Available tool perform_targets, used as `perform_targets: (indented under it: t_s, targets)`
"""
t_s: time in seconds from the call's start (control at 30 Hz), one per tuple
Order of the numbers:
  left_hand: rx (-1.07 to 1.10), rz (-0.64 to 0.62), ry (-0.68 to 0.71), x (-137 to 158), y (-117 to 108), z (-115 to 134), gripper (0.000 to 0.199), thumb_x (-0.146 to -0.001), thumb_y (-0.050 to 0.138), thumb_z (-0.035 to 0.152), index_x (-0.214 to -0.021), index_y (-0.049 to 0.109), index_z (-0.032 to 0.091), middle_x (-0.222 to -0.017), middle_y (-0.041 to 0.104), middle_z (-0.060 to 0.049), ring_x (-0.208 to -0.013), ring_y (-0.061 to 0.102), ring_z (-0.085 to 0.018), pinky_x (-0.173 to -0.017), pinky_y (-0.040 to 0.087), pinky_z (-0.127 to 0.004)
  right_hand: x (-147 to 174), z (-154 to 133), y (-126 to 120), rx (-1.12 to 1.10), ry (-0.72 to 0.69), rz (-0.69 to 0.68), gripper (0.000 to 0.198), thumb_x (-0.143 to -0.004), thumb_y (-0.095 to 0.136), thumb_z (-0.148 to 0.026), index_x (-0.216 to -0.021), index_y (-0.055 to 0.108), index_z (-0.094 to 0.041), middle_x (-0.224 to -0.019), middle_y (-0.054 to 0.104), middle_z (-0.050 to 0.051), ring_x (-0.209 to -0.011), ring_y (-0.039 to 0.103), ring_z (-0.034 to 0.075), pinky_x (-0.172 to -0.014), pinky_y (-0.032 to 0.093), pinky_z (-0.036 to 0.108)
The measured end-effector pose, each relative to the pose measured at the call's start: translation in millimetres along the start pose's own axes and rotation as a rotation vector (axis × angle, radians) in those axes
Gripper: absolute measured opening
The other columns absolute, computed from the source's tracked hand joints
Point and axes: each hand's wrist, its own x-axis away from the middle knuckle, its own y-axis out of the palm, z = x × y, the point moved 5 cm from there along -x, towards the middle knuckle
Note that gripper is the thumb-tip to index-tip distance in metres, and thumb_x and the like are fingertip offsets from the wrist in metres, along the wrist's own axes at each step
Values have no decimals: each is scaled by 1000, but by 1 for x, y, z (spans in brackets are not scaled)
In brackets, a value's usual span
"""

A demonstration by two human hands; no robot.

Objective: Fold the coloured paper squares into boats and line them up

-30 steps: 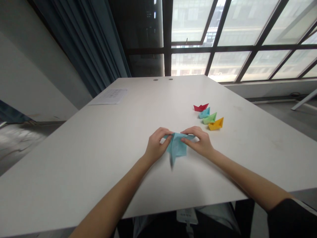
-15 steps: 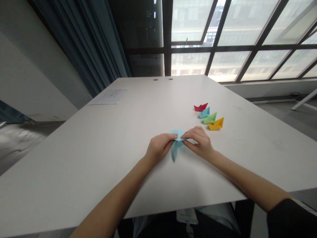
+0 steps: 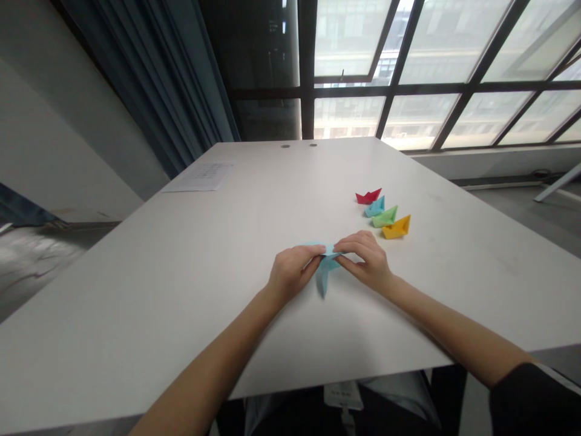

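Between my two hands is a light blue sheet of folded paper (image 3: 324, 280), with one pointed flap hanging down toward me. My left hand (image 3: 293, 269) pinches its left side between thumb and fingers. On the other side my right hand (image 3: 365, 257) grips the paper the same way, thumb below and fingers on top. The fingers cover part of the folds. Beyond my right hand stand small paper boats in a slanting row: red (image 3: 368, 197), blue (image 3: 374, 207), green (image 3: 385, 217) and yellow (image 3: 396, 227).
The white table (image 3: 181, 290) stretches away from me. A printed sheet (image 3: 200, 177) lies at its far left edge. Two round cable holes sit near the back edge. Behind are a blue curtain (image 3: 158, 72) and large windows (image 3: 426, 54).
The light blue paper has been folded flatter: the rounded part that showed behind it has shrunk to a narrow edge. The hanging flap has shifted slightly right. Both hands stay nearly in place.
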Motion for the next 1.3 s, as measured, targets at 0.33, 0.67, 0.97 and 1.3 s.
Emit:
perform_targets:
  t_s: [0.33, 0.67, 0.97, 1.3]
  targets:
    - [207, 56, -220, 2, 3, -4, 18, -83, 49, 21, -101, 51, 21, -84, 67, -1, -73, 63, -11, -66, 49, -20, 1, 3, 4, -88, 311, -9, 16, -76, 61, -33, -88, 61, -23, -79, 68, 1, -68, 63, 15, -62, 49, 26]
    - [171, -28, -110, -9, -4, 11, 23, -69, 61, 29, -89, 62, 19, -105, 64, -9, -99, 58, -23, -88, 45, -35, -4, 0, -4, -59, 331, 128, 9, -73, 63, -30, -79, 63, -23, -71, 67, 0, -60, 59, 14, -59, 49, 27]
    - [583, 129, -746, 2, 6, -41, 21, -68, 63, 36, -72, 66, 15, -71, 68, -2, -66, 61, -16, -62, 48, -26, 4, 31, 12, -509, 686, 44, 34, -68, 68, -38, -97, 61, -21, -78, 67, 2, -69, 62, 17, -60, 51, 29]
    - [959, -93, -921, 7, 21, -40, 45, -57, 75, 30, -98, 62, 15, -99, 66, -8, -74, 62, -16, -65, 48, -26, 18, 51, 26, -747, 931, 82, 35, -63, 72, -39, -88, 60, -18, -71, 64, 0, -59, 57, 12, -53, 46, 24]
